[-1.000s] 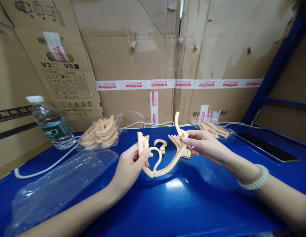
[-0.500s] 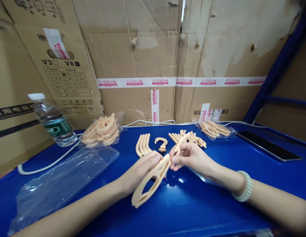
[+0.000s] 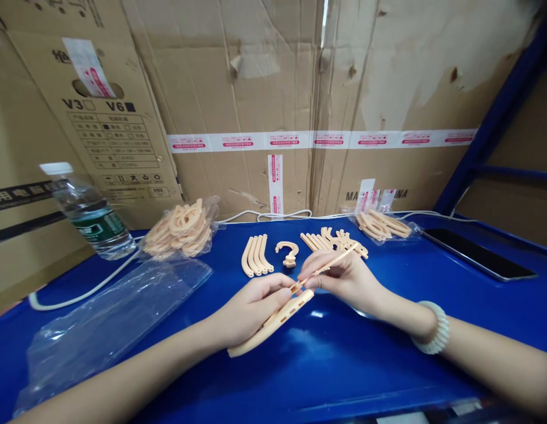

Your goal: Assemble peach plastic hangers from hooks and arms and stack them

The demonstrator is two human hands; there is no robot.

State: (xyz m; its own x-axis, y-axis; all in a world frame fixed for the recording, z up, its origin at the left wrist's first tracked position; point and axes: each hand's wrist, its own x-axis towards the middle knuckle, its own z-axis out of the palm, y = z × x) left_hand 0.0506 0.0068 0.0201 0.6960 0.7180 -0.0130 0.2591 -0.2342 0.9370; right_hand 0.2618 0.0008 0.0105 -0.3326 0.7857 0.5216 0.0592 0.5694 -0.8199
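Above the front middle of the table, my left hand (image 3: 254, 307) is closed around a beige plastic folding hanger (image 3: 279, 323), its slotted edge turned up. My right hand (image 3: 350, 281) pinches a slim beige hanger arm (image 3: 344, 257) between thumb and fingers. The inner end of that arm meets the hanger close to my left fingertips; whether it is joined there, I cannot tell. Just beyond my hands lie several curved hanger arms (image 3: 257, 254) side by side, a hanger hook (image 3: 287, 250) with small parts, and a group of loose hanger parts (image 3: 332, 240).
At the back left stands a water bottle (image 3: 94, 221), beside a bag of hanger parts (image 3: 180, 231). A flat clear plastic bag (image 3: 118, 321) lies in front. Another bagged bundle (image 3: 383, 226) and a phone (image 3: 478, 253) are at the right. Cardboard (image 3: 238, 88) walls the back, with a white cable (image 3: 238, 217) along it.
The hanger has been turned from showing its open loop to lying flatter, slotted edge up. The arm in my right hand has tilted lower and points right.
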